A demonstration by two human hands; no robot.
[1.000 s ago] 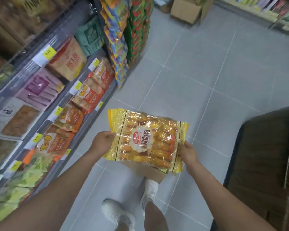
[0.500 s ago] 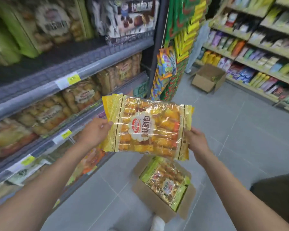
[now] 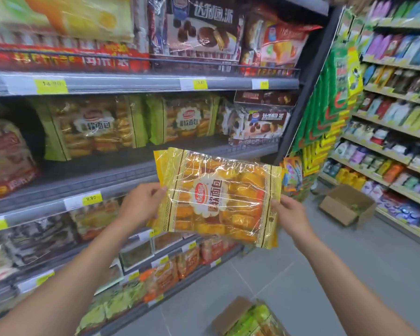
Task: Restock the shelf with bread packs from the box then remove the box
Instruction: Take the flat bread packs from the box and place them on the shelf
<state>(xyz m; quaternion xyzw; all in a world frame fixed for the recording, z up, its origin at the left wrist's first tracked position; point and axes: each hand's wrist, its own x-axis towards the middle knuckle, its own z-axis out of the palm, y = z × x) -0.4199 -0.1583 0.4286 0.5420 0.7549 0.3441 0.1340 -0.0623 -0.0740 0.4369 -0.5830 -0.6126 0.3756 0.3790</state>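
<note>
A tall shelf unit [image 3: 136, 83] filled the left side of the view, its grey tiers crowded with bagged cakes and breads. On the middle tier [image 3: 107, 170] two green-edged bread packs [image 3: 95, 124] stood upright side by side, with a bare stretch of deck in front of them. Across the grey tiled floor [image 3: 349, 275] a second run of shelving [image 3: 398, 132] carried rows of small coloured packets, and strips of hanging snack bags [image 3: 325, 122] covered the end of the near unit.

The yellow-edged bread pack [image 3: 218, 197] was held in the air in front of the middle tier, below its front rail and clear of the deck, face toward the camera and slightly tilted. At the bottom edge of the view the box [image 3: 228, 316] sat on the floor near the foot of the unit, open, with green-edged packs [image 3: 257, 318] inside. Another cardboard box [image 3: 344, 207] lay open by the far shelving, well apart from the first.

The left grip [image 3: 141, 204] was curled round the pack's left edge, thumb on the front. The right grip [image 3: 289, 214] pinched the pack's right edge, fingers behind it. A yellow price tag [image 3: 91, 198] sat on the rail just left of the left grip.
</note>
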